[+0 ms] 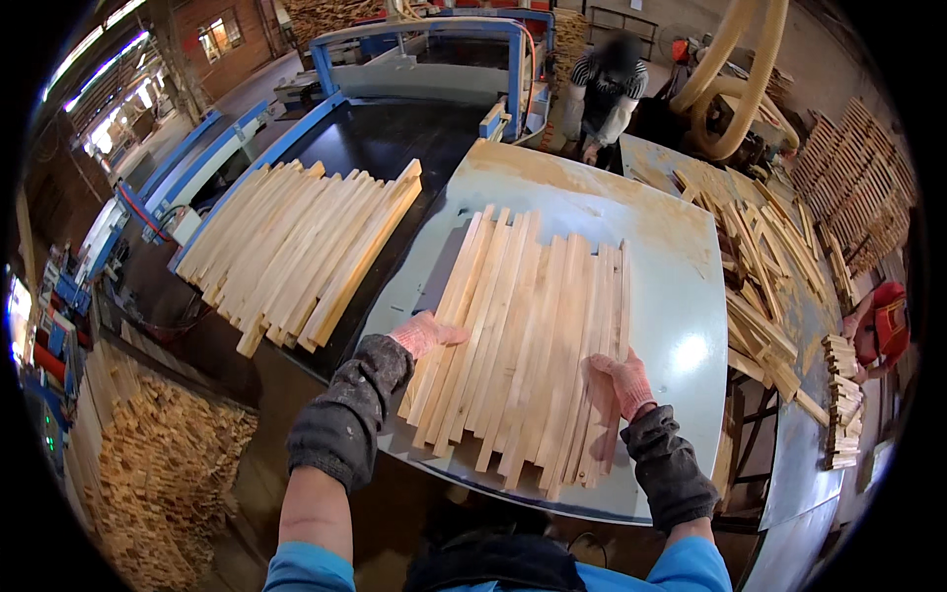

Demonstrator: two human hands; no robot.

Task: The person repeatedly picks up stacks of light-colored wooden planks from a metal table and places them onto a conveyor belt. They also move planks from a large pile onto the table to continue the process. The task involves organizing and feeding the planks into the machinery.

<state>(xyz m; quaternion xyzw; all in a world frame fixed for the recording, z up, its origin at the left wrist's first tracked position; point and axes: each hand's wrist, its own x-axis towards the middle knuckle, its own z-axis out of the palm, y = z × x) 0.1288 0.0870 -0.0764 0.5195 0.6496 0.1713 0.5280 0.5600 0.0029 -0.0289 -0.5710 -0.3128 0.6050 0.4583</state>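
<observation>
A row of pale wooden strips [523,335] lies side by side on a light grey metal table [681,296], their ends uneven. At the row's left edge is my left hand [431,333], in a pink knit glove, its fingers reaching over the outer strip. My right hand [626,383], gloved alike, grips the right edge, thumb side on top. The strips sit between my two hands; the fingers' undersides are hidden. Dark sleeve covers wrap both forearms. To the left, a second row of strips [296,247] rests on a black conveyor belt [409,128].
A blue-framed machine [321,64] stands beyond the belt. Across the table a person [607,89] bends forward. On the right, loose strips [755,247] cover a bench beneath thick hoses [740,79], near a person in red [881,326]. Stacked wood [173,464] fills the lower left.
</observation>
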